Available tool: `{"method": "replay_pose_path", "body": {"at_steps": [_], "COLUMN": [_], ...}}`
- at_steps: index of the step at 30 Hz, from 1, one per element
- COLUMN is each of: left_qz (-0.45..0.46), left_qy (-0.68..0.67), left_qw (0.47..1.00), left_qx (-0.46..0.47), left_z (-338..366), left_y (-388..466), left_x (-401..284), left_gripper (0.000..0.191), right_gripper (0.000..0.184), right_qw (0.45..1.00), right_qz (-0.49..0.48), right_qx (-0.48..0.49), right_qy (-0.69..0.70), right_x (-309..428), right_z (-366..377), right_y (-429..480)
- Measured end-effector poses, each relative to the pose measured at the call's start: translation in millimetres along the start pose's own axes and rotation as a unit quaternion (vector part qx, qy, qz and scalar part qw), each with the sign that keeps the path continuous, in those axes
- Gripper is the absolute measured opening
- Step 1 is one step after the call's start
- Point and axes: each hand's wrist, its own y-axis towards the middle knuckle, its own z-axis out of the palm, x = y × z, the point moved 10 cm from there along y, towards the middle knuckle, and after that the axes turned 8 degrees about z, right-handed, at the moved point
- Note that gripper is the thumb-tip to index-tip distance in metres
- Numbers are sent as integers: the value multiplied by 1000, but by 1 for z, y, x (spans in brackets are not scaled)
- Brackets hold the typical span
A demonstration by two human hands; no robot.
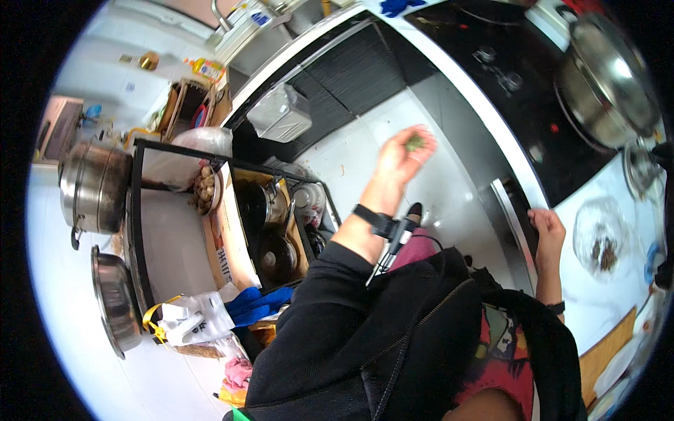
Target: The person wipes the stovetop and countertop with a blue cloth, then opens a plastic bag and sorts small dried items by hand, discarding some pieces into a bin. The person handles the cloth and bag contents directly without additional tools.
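Observation:
My left hand (408, 152) is palm up over the tiled floor, its fingers cupped around a small heap of green bits (415, 142) that look like a herb or spice. A black strap with a small device (376, 221) circles that forearm. Beside the white countertop's edge, my right hand (548, 227) has its fingers curled; their inner side is hidden, so I cannot tell whether it grips anything. A long metal handle (513, 226) on the cabinet front lies just left of it. To its right, a clear plastic bag (600, 237) holds dark brown dried pieces.
A large lidded steel pot (605, 84) stands on the black glass cooktop (495, 63). A white bin (281, 116) hangs from the dark cabinet doors. On the left, a black-framed rack (138, 221) holds pans and a bowl of garlic (208, 187). A wooden board (605, 342) lies at lower right.

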Motion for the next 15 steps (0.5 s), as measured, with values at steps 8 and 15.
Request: {"method": "replay_pose_path", "body": {"at_steps": [8,15], "left_qz": [304,362], "left_qy": [81,232], "left_qw": [933,857], "left_qx": [-176,-283], "left_z": [-126,-184], "left_y": [36,97], "left_x": [-411,-610], "left_gripper": [28,45], "right_gripper": [10,12], "right_qw": [995,975], "right_qz": [67,116], "right_qx": [-49,5], "right_qy": [-63,-192], "right_x": [-40,-47], "right_z": [76,237], "right_y": [31,43]}}
